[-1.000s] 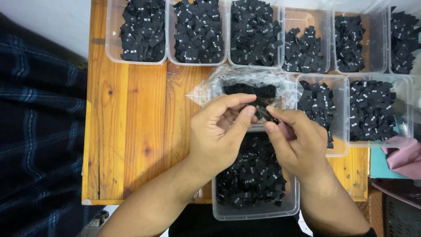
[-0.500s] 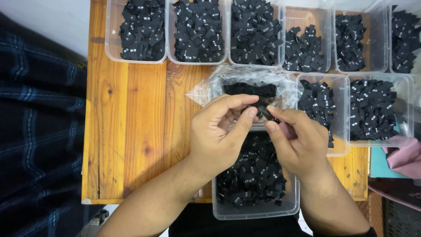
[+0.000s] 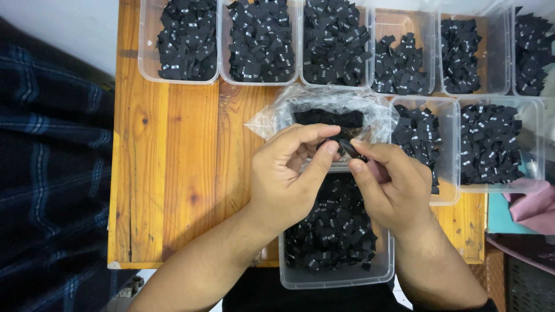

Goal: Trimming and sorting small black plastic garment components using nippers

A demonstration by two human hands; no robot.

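Note:
My left hand (image 3: 289, 173) and my right hand (image 3: 393, 185) meet above a clear plastic tub (image 3: 335, 278) filled with small black fabric labels (image 3: 338, 231). Between the fingertips of both hands sits one small black label (image 3: 348, 149), pinched from both sides. Just beyond my fingers lies an open clear plastic bag (image 3: 324, 107) holding more black labels.
Several clear tubs of black labels line the far edge of the wooden table (image 3: 173, 173), with two more tubs (image 3: 491, 144) at the right. A dark plaid cloth (image 3: 52, 173) lies at the left. Pink and teal items (image 3: 532, 208) sit at the right edge.
Both hands have stayed in place over the tub; only the fingertips shifted slightly around the label.

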